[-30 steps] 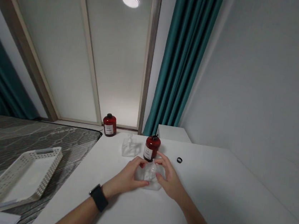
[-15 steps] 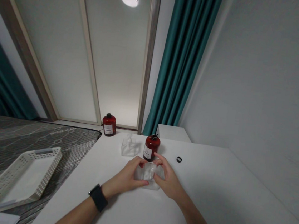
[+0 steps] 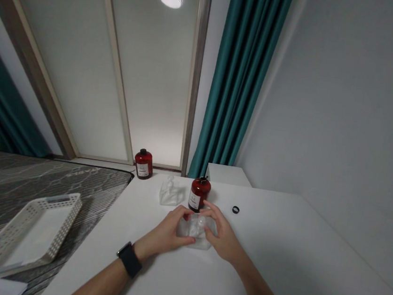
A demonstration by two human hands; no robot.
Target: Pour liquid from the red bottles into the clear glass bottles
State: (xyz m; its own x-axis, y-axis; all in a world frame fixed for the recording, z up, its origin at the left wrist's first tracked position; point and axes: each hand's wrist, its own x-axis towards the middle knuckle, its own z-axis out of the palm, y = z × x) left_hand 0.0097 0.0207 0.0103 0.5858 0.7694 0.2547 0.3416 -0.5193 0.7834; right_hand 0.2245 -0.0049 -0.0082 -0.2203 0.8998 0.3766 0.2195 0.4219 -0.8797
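Note:
A clear, squarish bottle with a rounded clear top stands on the white table in front of me. My left hand is closed around its left side, thumb at the near edge and fingers behind. From the right, my right hand curls its thumb and fingers round the bottle's top; the exact contact is hard to make out. Just behind stands a dark red bottle with a white label, its black neck uncapped as far as I can see. A black ring lies to its right.
Farther back are a second clear bottle and another red bottle with a black cap. On the left, a white perforated basket sits below the table's left edge. A white box is beyond the far edge, near a green curtain.
My right thumb has shifted slightly to the right around the bottle's top, and the right fingers have moved a little. My left hand and the bottle stay in place.

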